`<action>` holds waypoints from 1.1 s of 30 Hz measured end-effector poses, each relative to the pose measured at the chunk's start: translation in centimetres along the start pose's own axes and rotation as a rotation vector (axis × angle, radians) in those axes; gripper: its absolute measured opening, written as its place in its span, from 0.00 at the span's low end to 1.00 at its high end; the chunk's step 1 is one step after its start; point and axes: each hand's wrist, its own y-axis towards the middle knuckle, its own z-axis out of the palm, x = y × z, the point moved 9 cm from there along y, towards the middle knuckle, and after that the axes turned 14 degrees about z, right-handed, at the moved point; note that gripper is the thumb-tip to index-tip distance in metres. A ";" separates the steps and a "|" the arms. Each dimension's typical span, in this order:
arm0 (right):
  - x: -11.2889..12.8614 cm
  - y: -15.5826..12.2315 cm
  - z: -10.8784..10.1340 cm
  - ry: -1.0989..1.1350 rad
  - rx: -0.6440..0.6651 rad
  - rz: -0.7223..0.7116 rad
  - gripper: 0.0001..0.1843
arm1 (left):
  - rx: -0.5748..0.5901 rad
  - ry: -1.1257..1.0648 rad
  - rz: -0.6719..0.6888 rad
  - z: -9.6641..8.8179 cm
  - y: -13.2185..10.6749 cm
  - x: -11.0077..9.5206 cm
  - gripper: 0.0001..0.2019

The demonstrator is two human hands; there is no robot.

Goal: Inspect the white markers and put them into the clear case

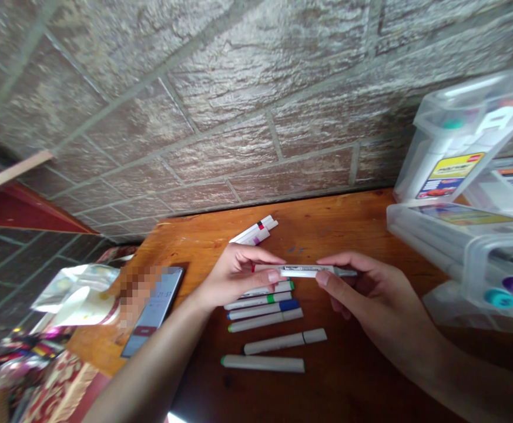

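Note:
A white marker (305, 271) with dark print on its barrel lies level between my two hands above the wooden table. My left hand (238, 275) pinches its left end between thumb and fingers, which hide that end. My right hand (366, 288) grips the barrel nearer the narrower grey right end. Below them several white markers lie in a rough row: one with a blue cap (288, 305), one with a green band (270, 298), one with a black band (285, 341) and one with a green end (262, 363). More white markers (254, 230) lie behind my left hand.
Clear plastic marker boxes (441, 223) stand at the right, with markers inside. A phone (153, 311) lies left on the wooden table (339, 217), near a white cup (86, 306). A stone-patterned wall (238, 117) rises behind.

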 end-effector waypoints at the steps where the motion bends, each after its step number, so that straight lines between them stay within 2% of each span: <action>1: 0.0 0.0 0.0 0.015 0.000 0.006 0.16 | 0.004 -0.002 -0.002 0.0 0.0 0.0 0.10; 9: -0.2 0.0 -0.1 0.086 -0.013 0.048 0.16 | 0.015 -0.020 -0.014 -0.1 -0.2 0.3 0.12; 22: -0.3 0.1 -0.5 0.104 -0.035 0.061 0.16 | 0.098 -0.115 -0.030 -0.1 -0.7 0.7 0.17; 29: -0.4 0.1 -0.4 0.104 -0.010 0.046 0.16 | 0.088 -0.163 0.003 -0.4 -0.4 0.7 0.18; 33: -0.3 -0.1 -0.4 0.141 -0.012 0.049 0.17 | 0.036 -0.127 -0.004 -0.8 -0.1 0.8 0.17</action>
